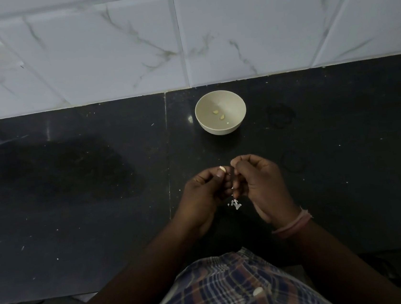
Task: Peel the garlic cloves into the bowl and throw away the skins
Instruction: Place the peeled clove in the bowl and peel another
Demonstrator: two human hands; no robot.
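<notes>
**A:** Where is the garlic sitting right now?

**B:** I am seeing a small pale garlic clove (222,168) being pinched at the fingertips of the left hand (205,193), thumb pressing over it. It is poking up and away from the body, its long axis seemingly slanting toward the bowl, though it is too small for me to be sure.

**A:** And the other hand?

**B:** The right hand (258,182) is sitting just beside it, to the clove's right, fingers curling in tight as if picking at skin. What exactly they are pinching I cannot tell.

**A:** So which hand is nearer the bowl?

**B:** Both are hovering about level. The cream bowl (219,99) is lying straight ahead of the clove, apart from the hands, close to the tiled wall (181,34). Two peeled cloves (218,114) are lying inside it. I am judging that the left hand only needs to carry forward once the peeling finishes.

**A:** Any skins?

**B:** White skin flakes (235,204) are lying on the black counter (74,191), directly under and between the hands, waiting to be binned.
</notes>
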